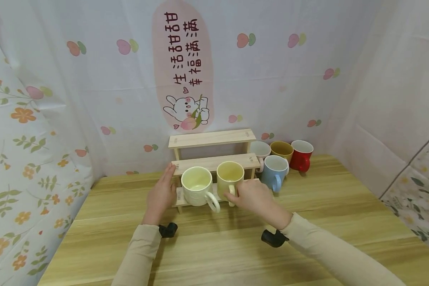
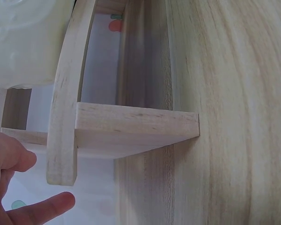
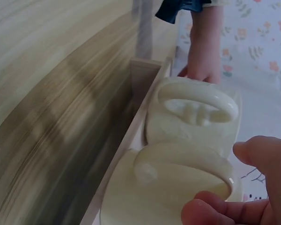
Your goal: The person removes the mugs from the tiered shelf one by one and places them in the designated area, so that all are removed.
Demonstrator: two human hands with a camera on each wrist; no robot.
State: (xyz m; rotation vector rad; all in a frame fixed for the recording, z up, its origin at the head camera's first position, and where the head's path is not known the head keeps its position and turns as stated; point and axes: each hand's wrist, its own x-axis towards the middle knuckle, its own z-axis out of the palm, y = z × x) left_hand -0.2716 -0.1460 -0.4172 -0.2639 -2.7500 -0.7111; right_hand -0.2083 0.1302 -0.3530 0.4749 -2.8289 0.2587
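From where I stand, the yellow mug [image 1: 224,184] sits on the lowest tier of a three-tier wooden rack [image 1: 208,161], just beside a pale green mug [image 1: 196,190]. The right hand [image 1: 254,197] is at the yellow mug's handle, touching it by the look of it from above; the right wrist view shows thumb and fingertips apart near the loop, so I cannot tell whether it really grasps it. The left hand [image 1: 161,198] grasps nothing, its fingers stretched against the left end of the middle shelf. The likeliest trouble, I'd say, is a finger catching in that loop as the right hand leaves, dragging the mug forward off the narrow board. A nudge leftward could also knock the two mugs together, since little room lies between them, and the pale green mug's handle, jutting out towards its neighbour, might snag a knuckle. If the left hand pushed hard, the light-looking rack could slide on the wooden table [image 1: 211,256] and unsettle both. As for direction, the yellow mug stands upright, mouth up, its axis roughly vertical; its handle points out over the shelf's front edge, towards the person. The pale green mug's handle turns more to the person's right. The rack's long axis runs left to right.
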